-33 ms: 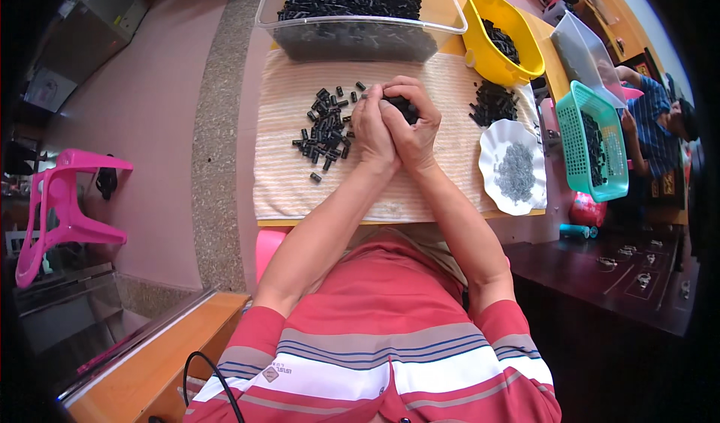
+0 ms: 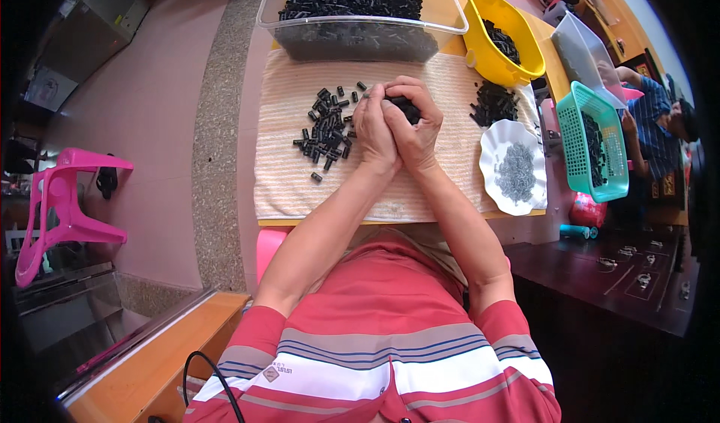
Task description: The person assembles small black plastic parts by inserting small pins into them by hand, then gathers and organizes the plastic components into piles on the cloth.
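Observation:
My left hand [image 2: 376,129] and my right hand [image 2: 417,123] are cupped together over the striped cloth [image 2: 300,198]. Between them they hold a clump of small black cylindrical pieces [image 2: 406,108], mostly hidden by the palms and fingers. Left of my hands lies a loose heap of short black cylinders [image 2: 328,130], a few of them close to my left fingers. Further right is a small pile of thinner black pieces [image 2: 495,103]. Nearer to me, a white scalloped plate [image 2: 491,149] carries many tiny clear or grey bits.
A clear plastic bin [image 2: 360,42] full of black pieces stands beyond the cloth. To its right are a yellow basin [image 2: 480,37] and a green basket [image 2: 574,149] with black pieces. Another person [image 2: 652,119] sits at the right. A pink stool [image 2: 71,205] stands at left.

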The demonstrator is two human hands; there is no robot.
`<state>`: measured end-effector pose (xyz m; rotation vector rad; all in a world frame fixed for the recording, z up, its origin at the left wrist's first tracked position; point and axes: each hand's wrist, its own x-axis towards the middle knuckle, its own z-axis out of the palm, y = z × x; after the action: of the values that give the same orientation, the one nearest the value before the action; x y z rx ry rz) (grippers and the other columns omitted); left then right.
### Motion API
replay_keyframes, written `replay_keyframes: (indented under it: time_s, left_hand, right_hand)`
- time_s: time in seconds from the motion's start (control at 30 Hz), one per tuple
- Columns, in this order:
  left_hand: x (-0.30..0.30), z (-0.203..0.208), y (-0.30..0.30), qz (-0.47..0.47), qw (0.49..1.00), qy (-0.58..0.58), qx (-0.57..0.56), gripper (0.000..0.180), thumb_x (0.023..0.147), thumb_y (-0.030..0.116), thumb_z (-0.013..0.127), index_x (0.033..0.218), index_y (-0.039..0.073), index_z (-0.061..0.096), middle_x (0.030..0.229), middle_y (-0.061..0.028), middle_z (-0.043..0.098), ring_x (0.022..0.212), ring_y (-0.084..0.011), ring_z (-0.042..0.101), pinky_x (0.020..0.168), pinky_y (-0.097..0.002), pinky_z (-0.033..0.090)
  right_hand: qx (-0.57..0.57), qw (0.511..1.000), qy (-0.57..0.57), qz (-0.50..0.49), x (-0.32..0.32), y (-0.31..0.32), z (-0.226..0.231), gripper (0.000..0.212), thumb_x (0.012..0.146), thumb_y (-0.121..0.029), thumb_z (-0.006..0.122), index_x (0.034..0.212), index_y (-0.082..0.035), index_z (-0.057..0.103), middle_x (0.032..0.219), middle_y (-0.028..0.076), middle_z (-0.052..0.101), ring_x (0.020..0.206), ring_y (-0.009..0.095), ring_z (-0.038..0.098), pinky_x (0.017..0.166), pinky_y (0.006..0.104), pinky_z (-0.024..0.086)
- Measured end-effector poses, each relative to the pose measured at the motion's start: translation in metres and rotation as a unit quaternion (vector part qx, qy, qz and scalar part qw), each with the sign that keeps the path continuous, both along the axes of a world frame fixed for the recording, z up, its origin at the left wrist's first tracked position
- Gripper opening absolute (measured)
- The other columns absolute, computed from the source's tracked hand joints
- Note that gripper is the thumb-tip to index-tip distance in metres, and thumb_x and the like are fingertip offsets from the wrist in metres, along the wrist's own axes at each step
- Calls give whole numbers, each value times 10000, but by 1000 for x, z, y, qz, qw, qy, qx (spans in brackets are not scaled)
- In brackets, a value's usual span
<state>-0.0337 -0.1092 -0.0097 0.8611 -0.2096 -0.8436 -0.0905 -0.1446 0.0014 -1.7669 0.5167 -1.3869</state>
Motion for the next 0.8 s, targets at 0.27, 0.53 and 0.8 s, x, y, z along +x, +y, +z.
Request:
replay_keyframes:
  time_s: [0.27, 0.53, 0.8]
  left_hand:
    - [0, 7, 4, 9, 985, -169, 46, 367, 1040, 353, 503, 971, 33, 669, 916, -47, 650, 854, -143, 600, 781, -292, 487]
    - [-1, -8, -7, 57, 978, -198, 10, 364, 1047, 287, 514, 956, -20, 688, 873, -76, 695, 809, -136, 616, 753, -303, 511]
    - [-2, 3, -1, 71, 973, -218, 20, 402, 1067, 333, 491, 970, 6, 705, 859, -29, 665, 802, -106, 582, 753, -271, 489]
  right_hand:
    - [14, 1000, -13, 0, -7, -2, -2, 196, 783, 16, 637, 974, 16, 682, 1082, 135, 685, 995, 205, 647, 933, 314, 499]
    - [8, 1000, -12, -10, -8, -6, -5, 196, 785, 15, 633, 974, 19, 684, 1070, 132, 683, 996, 207, 650, 928, 315, 499]
    - [2, 999, -26, -20, -6, -8, -5, 174, 785, 31, 690, 958, 11, 689, 1008, 127, 687, 938, 205, 664, 869, 311, 523]
